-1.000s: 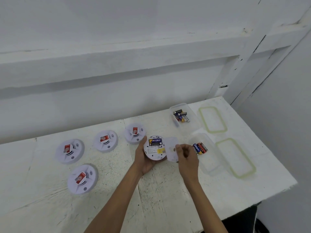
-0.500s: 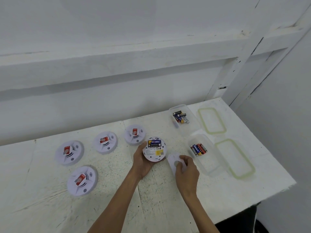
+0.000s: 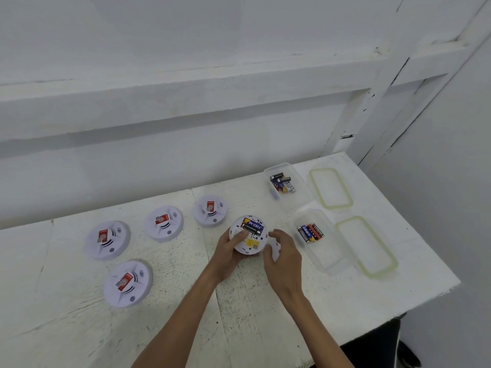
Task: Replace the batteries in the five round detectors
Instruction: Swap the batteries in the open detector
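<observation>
Fingers (image 3: 239, 236) of the left hand (image 3: 225, 253) grip the opened white round detector (image 3: 248, 236) just over the white surface (image 3: 186, 301), batteries (image 3: 252, 226) still in. The right hand (image 3: 284, 257) is at the loose white cover (image 3: 276, 248), grip unclear. Four face-up detectors (image 3: 107, 239) look untouched, so it's barely started.

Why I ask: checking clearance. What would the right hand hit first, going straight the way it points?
Probably the open detector in the left hand; the right hand points at its rim, depth unclear.
</observation>
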A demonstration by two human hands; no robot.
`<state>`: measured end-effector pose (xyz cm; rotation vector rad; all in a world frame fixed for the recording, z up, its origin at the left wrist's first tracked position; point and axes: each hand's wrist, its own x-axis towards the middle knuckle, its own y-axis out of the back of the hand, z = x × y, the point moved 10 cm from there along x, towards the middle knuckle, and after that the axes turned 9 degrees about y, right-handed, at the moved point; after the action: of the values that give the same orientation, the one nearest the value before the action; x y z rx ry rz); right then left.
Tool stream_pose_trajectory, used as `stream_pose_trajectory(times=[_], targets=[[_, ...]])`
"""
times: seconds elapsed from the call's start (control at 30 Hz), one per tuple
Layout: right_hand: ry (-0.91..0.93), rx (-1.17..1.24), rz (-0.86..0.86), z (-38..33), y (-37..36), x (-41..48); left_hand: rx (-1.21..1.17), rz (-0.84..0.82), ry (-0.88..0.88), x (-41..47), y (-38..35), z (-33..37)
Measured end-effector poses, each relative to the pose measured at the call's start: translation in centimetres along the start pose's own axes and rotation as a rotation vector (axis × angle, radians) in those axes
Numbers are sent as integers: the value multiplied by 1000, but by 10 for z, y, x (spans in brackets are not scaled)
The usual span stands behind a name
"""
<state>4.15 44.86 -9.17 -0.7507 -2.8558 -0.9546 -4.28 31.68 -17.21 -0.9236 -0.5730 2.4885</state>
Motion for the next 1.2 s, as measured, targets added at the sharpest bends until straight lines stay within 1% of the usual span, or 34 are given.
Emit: stream_pose_trajectory(times=[0.1, 0.17, 0.3, 0.4, 0.53, 0.67, 0.77, 0.83, 0.93, 1.2], targets=[[-83, 135, -35, 5, -3, 2, 51, 27, -32, -1, 1, 2], [-91, 191, -55, 4, -4, 4, 115, 70, -55, -2, 2, 4], [-125, 301, -62, 3, -2, 7, 282, 88, -126, -6, -6, 8], [-135, 318, -85, 4, -5, 6, 243, 93, -146, -10, -8, 11], [-99, 253, -65, 3, 0, 9, 286, 109, -169, -11, -8, 12], [-106, 263, -79, 9, 2, 14, 334, 108, -155, -11, -11, 10], [-77, 178, -101, 9, 4, 16, 325, 100, -165, -12, -13, 14], [4, 96, -124, 1, 4, 19, 330, 103, -175, -14, -15, 17], [172, -37, -203, -15, -2, 24, 334, 118, -193, -17, -16, 20], [291, -244, -370, -28, -16, 31, 452, 136, -252, -26, -22, 27]])
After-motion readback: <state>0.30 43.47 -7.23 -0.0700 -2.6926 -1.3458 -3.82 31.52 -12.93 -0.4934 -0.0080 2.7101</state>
